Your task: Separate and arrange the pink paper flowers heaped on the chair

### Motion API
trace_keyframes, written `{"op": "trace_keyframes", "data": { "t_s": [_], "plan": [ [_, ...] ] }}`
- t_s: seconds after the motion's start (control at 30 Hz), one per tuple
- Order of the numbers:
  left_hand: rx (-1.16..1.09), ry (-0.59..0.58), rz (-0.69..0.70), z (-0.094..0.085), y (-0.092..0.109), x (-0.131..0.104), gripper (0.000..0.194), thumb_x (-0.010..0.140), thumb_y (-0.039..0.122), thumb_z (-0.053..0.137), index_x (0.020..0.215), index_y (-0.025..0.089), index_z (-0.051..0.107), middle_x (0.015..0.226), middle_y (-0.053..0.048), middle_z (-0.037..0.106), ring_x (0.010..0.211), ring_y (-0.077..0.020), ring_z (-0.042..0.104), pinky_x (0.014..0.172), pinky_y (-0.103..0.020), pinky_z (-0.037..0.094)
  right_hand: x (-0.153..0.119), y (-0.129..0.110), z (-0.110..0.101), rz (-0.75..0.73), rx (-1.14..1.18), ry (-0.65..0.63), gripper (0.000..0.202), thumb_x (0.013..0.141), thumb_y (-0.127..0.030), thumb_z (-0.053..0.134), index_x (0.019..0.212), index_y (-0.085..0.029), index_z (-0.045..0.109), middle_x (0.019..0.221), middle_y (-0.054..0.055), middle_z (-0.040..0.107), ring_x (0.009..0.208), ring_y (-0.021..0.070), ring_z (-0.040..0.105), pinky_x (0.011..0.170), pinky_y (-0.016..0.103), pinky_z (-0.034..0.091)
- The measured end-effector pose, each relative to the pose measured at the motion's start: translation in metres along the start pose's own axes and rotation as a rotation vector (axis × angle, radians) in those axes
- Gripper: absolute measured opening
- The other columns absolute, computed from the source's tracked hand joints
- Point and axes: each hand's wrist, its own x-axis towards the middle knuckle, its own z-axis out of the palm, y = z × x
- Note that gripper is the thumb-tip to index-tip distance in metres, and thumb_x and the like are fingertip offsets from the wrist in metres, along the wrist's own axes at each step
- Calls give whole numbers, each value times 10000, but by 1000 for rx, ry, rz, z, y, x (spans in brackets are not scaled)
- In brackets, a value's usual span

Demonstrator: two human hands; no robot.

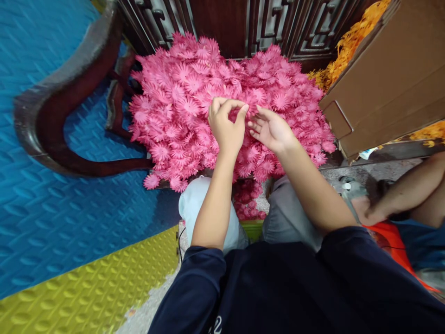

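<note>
A wide heap of pink artificial flower pieces (187, 106) covers the wooden seat in front of me. Above its middle is my left hand (227, 123), thumb and index fingertip brought together; whatever lies between them is too small to make out against the pink. Just to its right, my right hand (271, 130) is turned palm up with its fingers apart and slightly curled, and I see nothing resting in it. The fingertips of both hands are close to each other but apart. More pink pieces (248, 199) lie lower down, between my knees.
A curved dark wooden armrest (52, 106) stands at the left, over blue matting (31, 222). At the right are a cardboard box (392, 74) and orange material (347, 46). Another person's bare legs (413, 190) show at the right edge. Carved dark wood (222, 28) rises behind the heap.
</note>
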Motion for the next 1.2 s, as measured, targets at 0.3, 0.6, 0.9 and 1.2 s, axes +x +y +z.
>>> {"op": "trace_keyframes", "data": {
  "t_s": [0.3,0.6,0.9,1.2],
  "plan": [
    [-44,135,-42,-5,-4,5,304,896,517,474,892,231,577,937,-33,576,1030,-190,580,976,-367,450,12,3,-12,-31,11,133,223,798,-431,588,838,-214,553,831,-7,613,825,121,614,691,256,495],
    [139,99,-119,-2,0,-1,176,874,360,561,1009,248,578,1008,-43,601,1112,-234,562,1042,-448,398,13,6,-10,-85,-63,158,329,709,-473,682,914,-230,598,885,-14,641,762,99,626,620,219,480],
    [233,-58,-34,-3,10,-1,186,795,418,665,885,255,657,993,-38,605,1130,-263,537,1046,-487,388,3,4,-3,-152,-98,20,355,676,-506,704,876,-224,624,931,-2,666,819,107,627,735,263,512],
    [178,-66,32,3,0,-2,226,838,459,597,860,242,654,935,-31,600,1091,-232,564,1037,-460,404,3,3,-4,-117,-79,2,404,670,-550,673,915,-237,600,947,5,642,954,159,607,820,317,508]
  ]
}}
